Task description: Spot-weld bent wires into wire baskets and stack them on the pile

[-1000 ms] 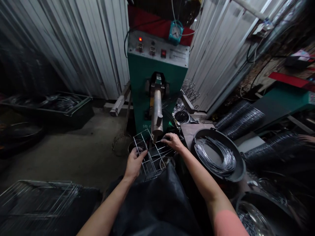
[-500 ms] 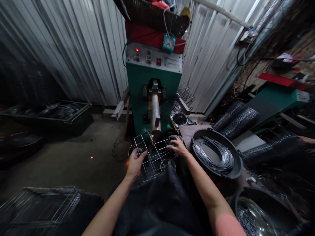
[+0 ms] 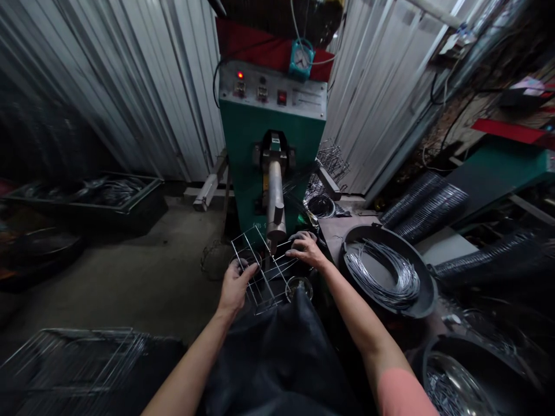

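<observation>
My left hand [image 3: 235,284] is closed on the left side of a wire rack [image 3: 265,289], a small grid of thin metal rods. On the other side, my right hand [image 3: 305,249] is closed with its fingers around rods that stick out to the right of the grid. The rack is held tilted beneath the round metal arm [image 3: 276,202] of a green spot welding machine [image 3: 238,150], whose tip meets the wires near the grid's upper right. Dark coverings show on some fingertips. A small round bowl [image 3: 299,288] lies just under the rack's right edge.
To the right, a black round pan [image 3: 429,297] holds a coil of wire [image 3: 405,277]. Below it, another basin [image 3: 429,346] holds short metal pieces. Finished-looking wire frames [image 3: 87,332] stand at lower left. A green-rimmed bin [image 3: 143,199] sits by the corrugated wall.
My view has shifted slightly. My right hand has moved a little left along the rods, and the rack is still held by both hands. Orange sparks on the floor at left have gone.
</observation>
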### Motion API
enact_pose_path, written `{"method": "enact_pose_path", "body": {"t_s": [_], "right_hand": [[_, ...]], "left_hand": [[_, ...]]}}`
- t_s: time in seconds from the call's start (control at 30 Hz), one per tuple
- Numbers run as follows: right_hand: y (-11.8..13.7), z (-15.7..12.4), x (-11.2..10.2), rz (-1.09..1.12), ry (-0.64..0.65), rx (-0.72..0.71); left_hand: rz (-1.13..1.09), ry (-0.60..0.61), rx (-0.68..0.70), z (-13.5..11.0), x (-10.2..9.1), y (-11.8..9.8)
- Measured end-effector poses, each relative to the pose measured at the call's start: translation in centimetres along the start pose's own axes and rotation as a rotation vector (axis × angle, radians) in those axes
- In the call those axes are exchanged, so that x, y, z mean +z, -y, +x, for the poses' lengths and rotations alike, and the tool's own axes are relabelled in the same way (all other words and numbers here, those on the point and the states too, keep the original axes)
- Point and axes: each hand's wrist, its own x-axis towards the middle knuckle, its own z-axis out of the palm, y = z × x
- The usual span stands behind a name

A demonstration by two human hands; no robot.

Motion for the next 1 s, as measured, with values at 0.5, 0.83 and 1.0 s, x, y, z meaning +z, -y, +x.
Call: {"method": "enact_pose_path", "body": {"t_s": [0.5,0.83,1.0], "right_hand": [[-0.6,2.2,-0.2,0.018,0.087,0.013],[-0.1,1.5,0.2,-0.041,0.051,0.05],[2.6,-2.3,-1.2,-0.102,0.042,-0.086]], "left_hand": [[-0.024,-0.005,-0.064,1.5,0.2,-0.7],[-0.016,0.07,-0.067,2.1,0.0,-0.7],[-0.021,0.157,-0.1,0.6,-4.2,-0.1]]}}
